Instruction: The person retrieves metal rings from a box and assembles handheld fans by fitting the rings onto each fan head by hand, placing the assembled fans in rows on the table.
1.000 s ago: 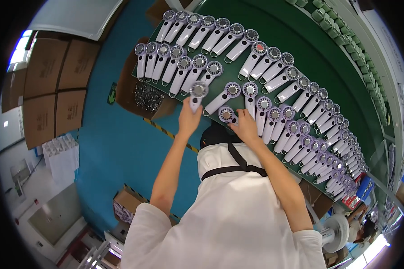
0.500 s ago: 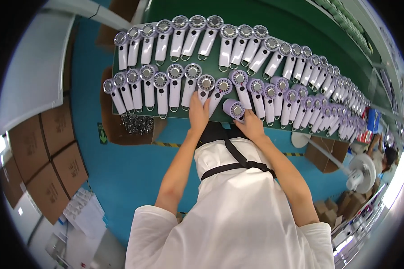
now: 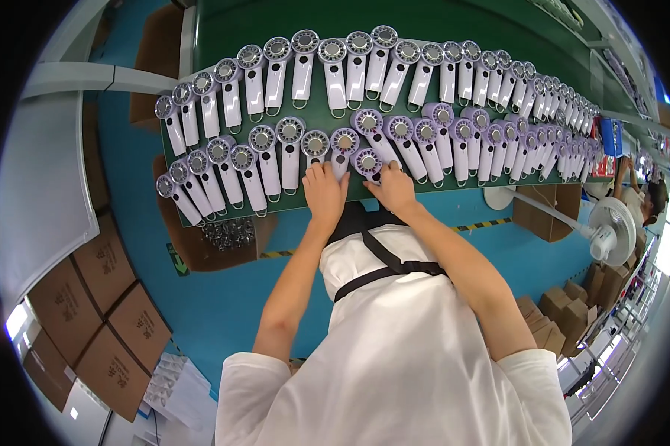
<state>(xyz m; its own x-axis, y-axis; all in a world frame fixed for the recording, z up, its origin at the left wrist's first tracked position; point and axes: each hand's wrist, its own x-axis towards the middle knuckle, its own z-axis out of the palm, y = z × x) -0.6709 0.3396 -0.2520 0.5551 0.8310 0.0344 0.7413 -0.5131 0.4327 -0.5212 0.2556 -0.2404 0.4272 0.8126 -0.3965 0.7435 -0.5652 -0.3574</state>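
Observation:
Two rows of lilac and white handheld fans with round silver-centred heads lie on the green bench. My left hand (image 3: 325, 195) rests at the near edge, fingers closed over the handle of a fan (image 3: 344, 142); another fan (image 3: 315, 143) lies right beside its fingertips. My right hand (image 3: 394, 189) grips a purple-rimmed handheld fan (image 3: 367, 162) by its lower part, the head tilted up and left. Its handle is mostly hidden by the hand. This fan sits close against the one at my left hand, just nearer than the row.
The green bench (image 3: 238, 22) runs off to the right. Below its left edge stands an open carton (image 3: 193, 253) holding shiny metal pieces. Brown boxes (image 3: 115, 320) are stacked at left. A white pedestal fan (image 3: 610, 234) and another person (image 3: 636, 201) are at the right.
My right hand has brought its fan leftward and up, closer to the fan by my left hand. The view has turned slightly, so the rows appear shifted.

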